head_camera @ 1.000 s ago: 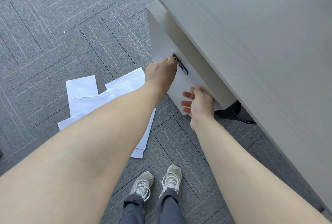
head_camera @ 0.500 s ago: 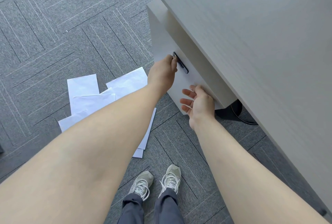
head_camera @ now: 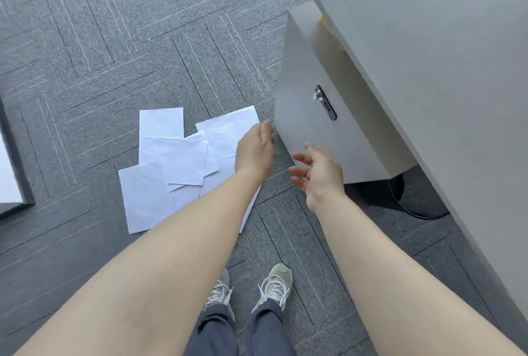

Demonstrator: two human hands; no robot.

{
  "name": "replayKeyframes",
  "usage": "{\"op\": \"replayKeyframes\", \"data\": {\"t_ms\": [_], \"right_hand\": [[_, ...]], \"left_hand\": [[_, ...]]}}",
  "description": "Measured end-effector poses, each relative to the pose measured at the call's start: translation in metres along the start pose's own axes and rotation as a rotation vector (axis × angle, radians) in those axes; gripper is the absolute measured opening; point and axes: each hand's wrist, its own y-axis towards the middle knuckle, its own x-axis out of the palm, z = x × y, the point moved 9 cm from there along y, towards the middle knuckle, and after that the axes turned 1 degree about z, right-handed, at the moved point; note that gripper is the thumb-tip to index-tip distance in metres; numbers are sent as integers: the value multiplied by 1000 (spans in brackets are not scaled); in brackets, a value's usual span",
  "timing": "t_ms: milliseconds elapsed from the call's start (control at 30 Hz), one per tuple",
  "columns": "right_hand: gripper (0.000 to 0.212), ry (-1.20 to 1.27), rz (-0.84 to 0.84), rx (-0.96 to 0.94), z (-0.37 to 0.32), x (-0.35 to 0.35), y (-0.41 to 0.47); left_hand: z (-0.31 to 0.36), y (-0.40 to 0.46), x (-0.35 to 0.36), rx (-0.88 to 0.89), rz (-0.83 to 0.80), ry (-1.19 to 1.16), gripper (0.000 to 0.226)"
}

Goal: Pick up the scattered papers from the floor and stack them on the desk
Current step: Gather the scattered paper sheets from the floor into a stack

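Note:
Several white papers point(head_camera: 174, 161) lie overlapping on the grey carpet, left of a grey cabinet point(head_camera: 303, 141). My left hand point(head_camera: 254, 150) hovers above the papers' right edge, beside the cabinet's near corner. Its fingers are drawn together and I see nothing in them. My right hand point(head_camera: 317, 175) is held in front of the cabinet's lower face, palm to the left, fingers apart and empty. The grey desk point(head_camera: 428, 70) fills the right side, above the cabinet. My left forearm hides part of the lowest sheets.
The cabinet front carries a lock point(head_camera: 325, 104) with a small key in it. A black round base point(head_camera: 414, 198) sits under the desk. My shoes point(head_camera: 274, 284) stand below the hands. A white panel in a dark frame point(head_camera: 11, 178) is at the left edge.
My left hand has left the cabinet lock and dropped down and left to the cabinet corner over the papers. My right hand has drawn back from the cabinet front. More floor is in view.

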Motion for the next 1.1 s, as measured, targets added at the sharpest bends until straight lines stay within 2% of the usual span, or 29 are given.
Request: {"op": "replayKeyframes", "data": {"t_ms": [67,267,500,633,867,1100], "right_hand": [[14,-41,-39,12,13,19,-5],[15,-183,-112,23,56,75,-17],[16,-398,-189,20,135,147,-17],[19,-543,-232,26,189,186,-8],[22,-765,-286,12,285,230,48],[27,-930,-338,-49,362,248,126]], "left_hand": [[-26,-8,-21,-61,31,-67,39],[-126,-21,-80,-261,146,-207,38],[-230,-18,-142,-359,211,-288,41],[-290,-13,-176,-390,243,-326,32],[-402,13,-219,-441,284,-370,18],[-504,44,-208,-504,373,-403,19]]}}
